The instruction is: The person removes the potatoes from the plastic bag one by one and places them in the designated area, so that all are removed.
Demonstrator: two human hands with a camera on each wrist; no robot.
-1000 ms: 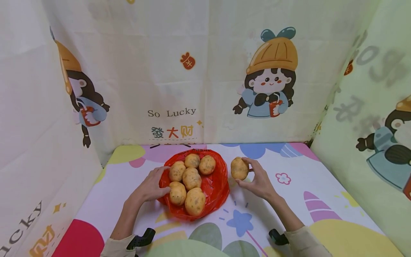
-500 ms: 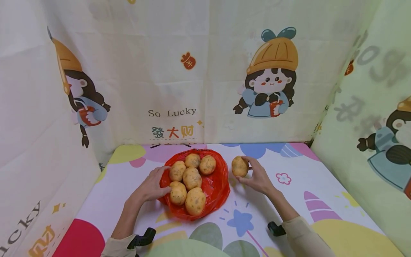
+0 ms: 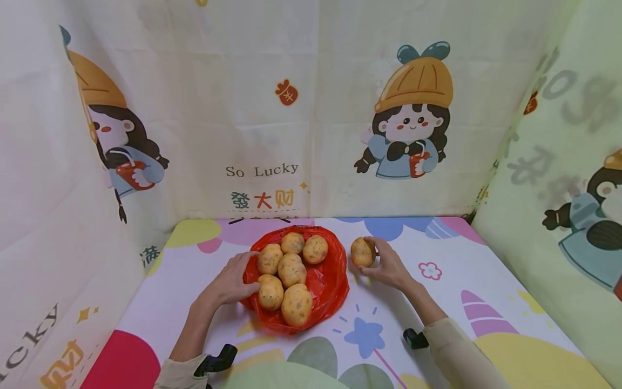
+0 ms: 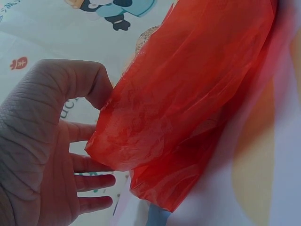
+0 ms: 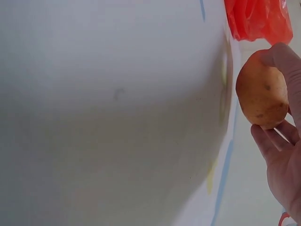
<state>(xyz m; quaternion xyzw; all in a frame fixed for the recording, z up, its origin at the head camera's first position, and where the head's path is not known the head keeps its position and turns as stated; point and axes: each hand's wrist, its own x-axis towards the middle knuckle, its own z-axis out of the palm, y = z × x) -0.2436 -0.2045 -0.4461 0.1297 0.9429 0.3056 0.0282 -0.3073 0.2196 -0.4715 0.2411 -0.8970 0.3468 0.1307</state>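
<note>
A red plastic bag (image 3: 335,278) with its mouth spread wide lies on the table, holding several potatoes (image 3: 292,270). At its left edge my left hand (image 3: 235,281) grips the rim, thumb beside the nearest potato on that side. The left wrist view shows that thumb (image 4: 96,84) bent over the edge of the red plastic, with the ring and little fingers straight and apart from it. Right of the bag, my right hand (image 3: 389,267) pinches a single potato (image 3: 362,252) between thumb and fingers. The right wrist view has this potato (image 5: 263,89) close to the bag's edge.
A colourful patterned cloth (image 3: 427,308) covers the table. Printed cream curtains (image 3: 330,135) enclose the back and both sides. Dark wrist-worn devices (image 3: 216,361) show at both sleeves.
My right hand and its potato have shifted only slightly, and the right forearm has drawn a little toward the bag. The left hand keeps its place at the rim.
</note>
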